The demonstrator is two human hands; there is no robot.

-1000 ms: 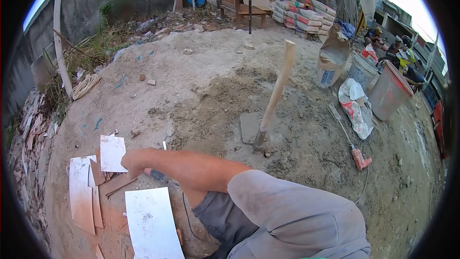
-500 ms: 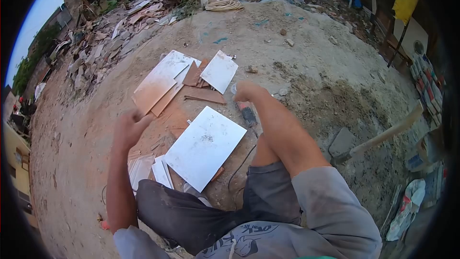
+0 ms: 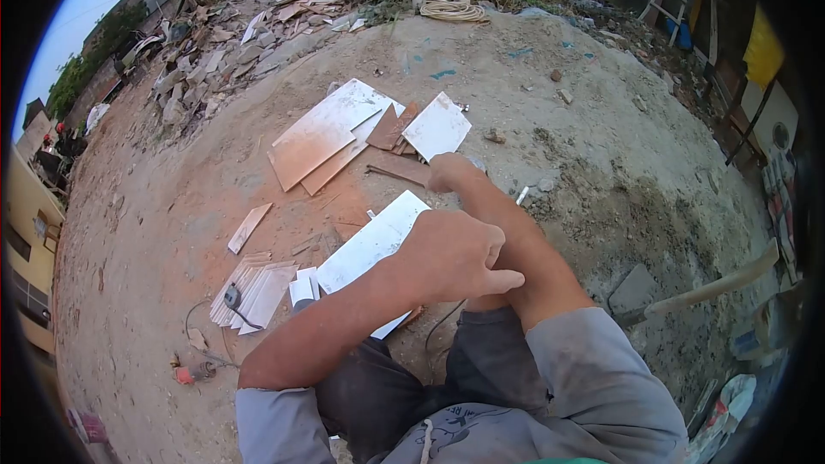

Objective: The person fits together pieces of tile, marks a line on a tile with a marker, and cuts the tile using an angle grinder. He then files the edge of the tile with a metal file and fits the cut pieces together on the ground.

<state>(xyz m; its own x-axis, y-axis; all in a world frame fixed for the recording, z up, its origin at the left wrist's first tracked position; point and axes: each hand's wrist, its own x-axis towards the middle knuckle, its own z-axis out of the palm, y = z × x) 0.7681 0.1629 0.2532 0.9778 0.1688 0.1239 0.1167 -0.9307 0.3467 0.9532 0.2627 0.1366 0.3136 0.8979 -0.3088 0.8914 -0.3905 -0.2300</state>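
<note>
Ground (image 3: 137, 232): bare pale dirt, reddened with dust around the tile pieces, darker and lumpy to the right. Lying on it: overlapping dusty tiles (image 3: 322, 133); brown scraps (image 3: 389, 130), small white tile (image 3: 436, 125) overlapping them; one loose strip (image 3: 250, 228); fanned strips (image 3: 249, 288); large white tile (image 3: 365, 245), partly hidden, flat or propped unclear. Far edge: coiled rope (image 3: 454, 10), rubble (image 3: 215, 64). Right: hoe (image 3: 636, 290), blade on dirt

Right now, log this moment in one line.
left hand: in front of large tile | right hand: by lower corner of small tile | grips: unclear
</note>
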